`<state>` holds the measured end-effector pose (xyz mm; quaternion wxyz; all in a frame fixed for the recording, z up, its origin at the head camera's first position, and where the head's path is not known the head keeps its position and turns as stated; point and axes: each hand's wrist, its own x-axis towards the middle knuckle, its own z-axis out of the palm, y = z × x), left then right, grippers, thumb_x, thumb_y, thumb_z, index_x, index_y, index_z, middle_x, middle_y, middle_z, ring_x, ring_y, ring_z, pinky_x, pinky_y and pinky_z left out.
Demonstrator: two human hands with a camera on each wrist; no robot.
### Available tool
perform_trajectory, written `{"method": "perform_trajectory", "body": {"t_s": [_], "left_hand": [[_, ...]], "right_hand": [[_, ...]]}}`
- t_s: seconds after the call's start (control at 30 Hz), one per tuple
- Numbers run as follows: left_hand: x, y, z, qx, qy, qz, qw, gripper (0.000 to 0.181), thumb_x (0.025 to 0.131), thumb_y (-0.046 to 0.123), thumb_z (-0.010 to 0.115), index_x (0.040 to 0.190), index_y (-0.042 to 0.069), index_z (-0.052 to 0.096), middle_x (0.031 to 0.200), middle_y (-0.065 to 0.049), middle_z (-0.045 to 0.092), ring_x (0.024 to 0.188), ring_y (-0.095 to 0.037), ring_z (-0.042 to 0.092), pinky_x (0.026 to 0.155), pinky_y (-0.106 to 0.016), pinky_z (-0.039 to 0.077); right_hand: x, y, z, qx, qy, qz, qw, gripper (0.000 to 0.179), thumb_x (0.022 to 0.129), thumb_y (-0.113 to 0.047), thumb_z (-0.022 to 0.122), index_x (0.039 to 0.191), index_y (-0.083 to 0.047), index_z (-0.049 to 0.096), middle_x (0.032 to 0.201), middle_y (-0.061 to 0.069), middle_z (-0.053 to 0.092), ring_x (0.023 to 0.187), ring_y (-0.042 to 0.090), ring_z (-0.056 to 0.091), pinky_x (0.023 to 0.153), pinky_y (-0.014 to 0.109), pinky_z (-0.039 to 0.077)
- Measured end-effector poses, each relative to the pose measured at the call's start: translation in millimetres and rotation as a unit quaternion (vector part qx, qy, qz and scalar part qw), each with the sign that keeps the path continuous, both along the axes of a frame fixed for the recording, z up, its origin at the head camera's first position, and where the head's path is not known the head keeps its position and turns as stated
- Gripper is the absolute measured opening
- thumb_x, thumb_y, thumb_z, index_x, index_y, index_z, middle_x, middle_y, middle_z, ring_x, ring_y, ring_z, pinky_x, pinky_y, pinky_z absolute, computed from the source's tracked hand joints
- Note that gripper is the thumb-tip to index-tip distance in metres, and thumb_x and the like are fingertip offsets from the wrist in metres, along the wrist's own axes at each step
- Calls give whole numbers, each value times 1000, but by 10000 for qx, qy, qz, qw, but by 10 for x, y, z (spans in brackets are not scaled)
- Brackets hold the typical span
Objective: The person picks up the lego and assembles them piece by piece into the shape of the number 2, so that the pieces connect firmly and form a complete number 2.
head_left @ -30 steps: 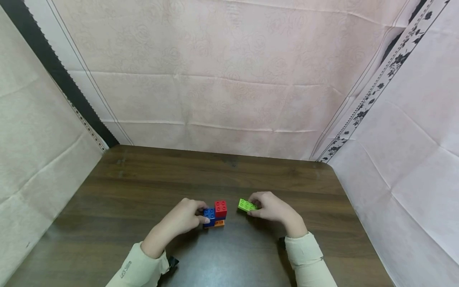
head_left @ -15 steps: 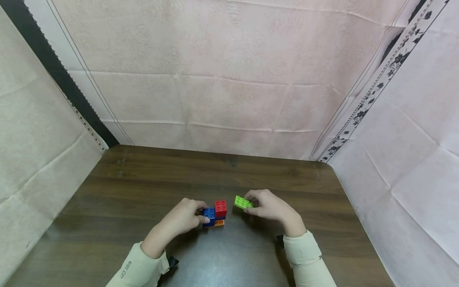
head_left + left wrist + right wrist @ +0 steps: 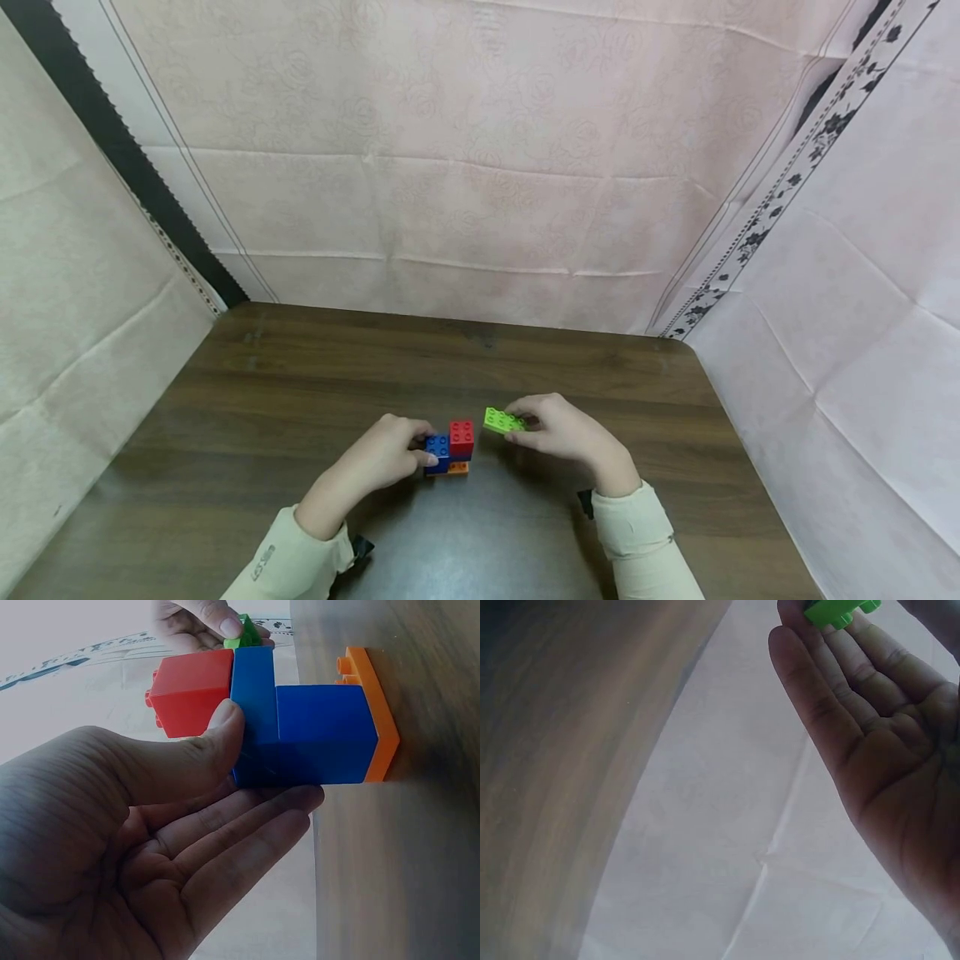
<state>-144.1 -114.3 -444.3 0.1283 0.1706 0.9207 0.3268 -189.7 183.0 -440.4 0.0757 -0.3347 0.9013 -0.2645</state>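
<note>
My left hand [image 3: 392, 452] pinches a small stack of toy building bricks between thumb and fingers. An orange base piece [image 3: 379, 720] is lowest, touching or close to the tabletop. Above it sit a blue brick [image 3: 326, 735] and a lighter-looking blue brick [image 3: 253, 682]; a red brick [image 3: 461, 437] tops the stack's right side. Just to the right, my right hand [image 3: 561, 432] pinches a lime green brick [image 3: 501, 420], held apart from the stack in the head view. Only the green brick's studded edge shows in the right wrist view, and fingers hide part of it.
A dark wood-grain table [image 3: 337, 358] lies under both hands. Pale patterned cloth [image 3: 450, 208] hangs behind its far edge, with more white cloth [image 3: 847, 333] along the sides. Dark straps show at both sleeve cuffs [image 3: 637, 517].
My right hand has carried the green brick leftward and slightly away from me, bringing it nearer the red brick. My left hand and the stack have stayed nearly still.
</note>
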Motion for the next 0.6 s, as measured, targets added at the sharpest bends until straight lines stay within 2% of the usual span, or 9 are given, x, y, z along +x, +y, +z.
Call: {"method": "perform_trajectory", "body": {"t_s": [0.33, 0.6], "left_hand": [[1, 8, 1, -11, -60, 52, 10000, 29, 90, 19, 77, 117, 8, 72, 104, -5, 72, 87, -12, 66, 79, -40, 58], [-4, -5, 2, 65, -63, -49, 9999, 30, 90, 19, 77, 117, 7, 72, 102, -5, 72, 85, -11, 66, 78, -39, 57]], "right_hand": [[33, -43, 73, -98, -38, 61, 9999, 28, 93, -26, 74, 119, -14, 70, 106, -9, 68, 90, 9, 63, 82, 32, 55], [73, -97, 159, -197, -85, 171, 9996, 28, 94, -25, 73, 119, -13, 70, 107, -8, 68, 92, 12, 64, 85, 41, 56]]}}
